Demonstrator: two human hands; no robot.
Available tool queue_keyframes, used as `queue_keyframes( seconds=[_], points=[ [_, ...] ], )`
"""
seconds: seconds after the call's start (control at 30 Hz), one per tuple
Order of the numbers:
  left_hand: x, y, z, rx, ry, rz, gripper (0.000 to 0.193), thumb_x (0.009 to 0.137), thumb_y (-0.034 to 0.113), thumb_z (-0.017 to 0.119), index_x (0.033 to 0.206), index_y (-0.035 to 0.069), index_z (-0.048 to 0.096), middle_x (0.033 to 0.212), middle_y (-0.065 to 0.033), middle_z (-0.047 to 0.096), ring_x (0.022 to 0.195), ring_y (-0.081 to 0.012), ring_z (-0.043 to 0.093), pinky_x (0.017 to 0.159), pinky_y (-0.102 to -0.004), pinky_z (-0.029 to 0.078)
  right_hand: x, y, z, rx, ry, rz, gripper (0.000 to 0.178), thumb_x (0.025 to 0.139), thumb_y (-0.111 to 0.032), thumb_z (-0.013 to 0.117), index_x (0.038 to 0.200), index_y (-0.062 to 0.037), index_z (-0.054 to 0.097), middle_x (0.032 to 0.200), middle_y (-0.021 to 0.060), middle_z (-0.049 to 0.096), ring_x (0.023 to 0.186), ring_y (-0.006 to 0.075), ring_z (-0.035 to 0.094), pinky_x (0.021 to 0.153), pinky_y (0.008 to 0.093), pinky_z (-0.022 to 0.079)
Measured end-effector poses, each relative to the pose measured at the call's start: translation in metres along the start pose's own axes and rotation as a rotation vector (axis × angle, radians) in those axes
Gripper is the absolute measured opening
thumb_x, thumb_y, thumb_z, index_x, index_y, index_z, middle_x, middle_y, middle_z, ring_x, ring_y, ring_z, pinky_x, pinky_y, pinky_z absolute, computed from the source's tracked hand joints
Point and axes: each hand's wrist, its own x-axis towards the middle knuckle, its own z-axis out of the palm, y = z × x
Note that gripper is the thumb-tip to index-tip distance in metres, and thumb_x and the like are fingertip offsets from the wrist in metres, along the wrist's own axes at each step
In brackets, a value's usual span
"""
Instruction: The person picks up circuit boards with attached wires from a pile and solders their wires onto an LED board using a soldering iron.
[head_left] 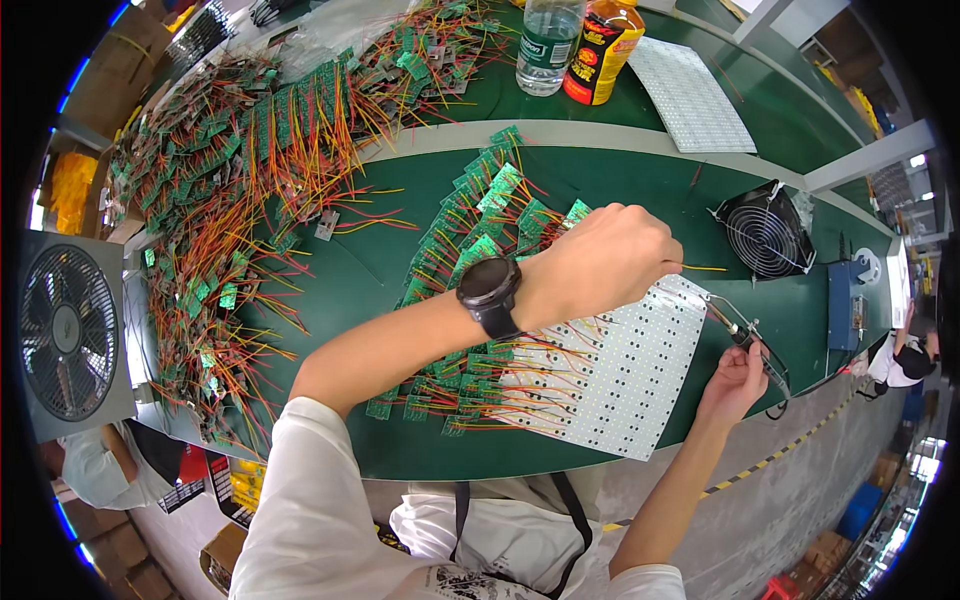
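My left hand (620,252), with a black watch (488,290) on its wrist, reaches across to the right. Its fingers are pinched together, and a yellow wire (706,268) pokes out past them over the top corner of a white dotted board panel (640,385). In my right hand (735,385) is a soldering iron (742,335), its thin metal tip close to the panel's upper right corner. Red and yellow wires run over the panel's left part from rows of small green circuit boards (440,250). My left forearm covers some of these boards.
A big heap of wired circuit boards (200,200) fills the table's left side. Behind stand a water bottle (548,50), a yellow-and-black bottle (603,50) and another white panel (690,95). A black fan (765,230) and a blue device (845,305) stand right; a larger fan (68,330) left.
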Motion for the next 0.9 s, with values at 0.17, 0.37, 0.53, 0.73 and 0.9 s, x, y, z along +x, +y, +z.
queue_keyframes(
  seconds=[0.17, 0.37, 0.53, 0.73, 0.9],
  points=[
    [-0.002, 0.003, 0.000, -0.210, -0.078, -0.220, 0.013, 0.084, 0.008, 0.065, 0.085, -0.004, 0.069, 0.074, -0.0172, 0.066, 0.067, -0.0334, 0.065, 0.062, -0.0387, 0.050, -0.001, -0.001, 0.002, -0.017, 0.010, 0.000, 0.022, 0.094, -0.010, 0.058, 0.109, 0.0068, 0.061, 0.089, 0.0080, 0.064, 0.061, 0.0102, 0.052, 0.053, 0.0215, 0.039],
    [-0.008, -0.017, 0.014, -0.087, -0.055, -0.216, 0.018, 0.084, 0.014, 0.068, 0.079, -0.003, 0.069, 0.070, -0.0169, 0.064, 0.065, -0.0350, 0.063, 0.059, -0.0410, 0.049, 0.002, -0.003, 0.000, -0.003, -0.049, 0.008, 0.018, 0.095, -0.012, 0.060, 0.106, 0.0026, 0.061, 0.097, 0.0070, 0.064, 0.071, 0.0108, 0.055, 0.060, 0.0236, 0.041],
    [-0.011, -0.026, 0.020, 0.063, -0.072, -0.100, 0.022, 0.087, 0.020, 0.067, 0.080, -0.001, 0.070, 0.075, -0.0136, 0.065, 0.069, -0.0344, 0.064, 0.061, -0.0423, 0.050, 0.012, -0.012, 0.006, -0.134, -0.138, -0.002, 0.022, 0.095, -0.014, 0.060, 0.108, 0.0034, 0.061, 0.088, 0.0070, 0.065, 0.068, 0.0110, 0.056, 0.058, 0.0238, 0.041],
    [-0.014, -0.030, 0.032, 0.197, -0.136, -0.122, 0.022, 0.089, 0.022, 0.064, 0.083, 0.002, 0.070, 0.082, -0.0107, 0.066, 0.071, -0.0330, 0.065, 0.064, -0.0416, 0.052, 0.037, -0.003, 0.018, -0.220, -0.252, -0.040, 0.024, 0.094, -0.013, 0.061, 0.108, 0.0056, 0.062, 0.075, 0.0096, 0.064, 0.060, 0.0146, 0.057, 0.055, 0.0248, 0.041],
    [-0.014, -0.029, 0.034, 0.217, -0.131, -0.112, 0.019, 0.088, 0.021, 0.065, 0.083, 0.003, 0.070, 0.081, -0.0106, 0.067, 0.072, -0.0317, 0.066, 0.064, -0.0406, 0.053, 0.039, 0.015, 0.011, -0.226, -0.310, -0.007, 0.023, 0.095, -0.013, 0.061, 0.108, 0.0055, 0.062, 0.076, 0.0111, 0.065, 0.062, 0.0159, 0.059, 0.057, 0.0266, 0.043]
  ],
)
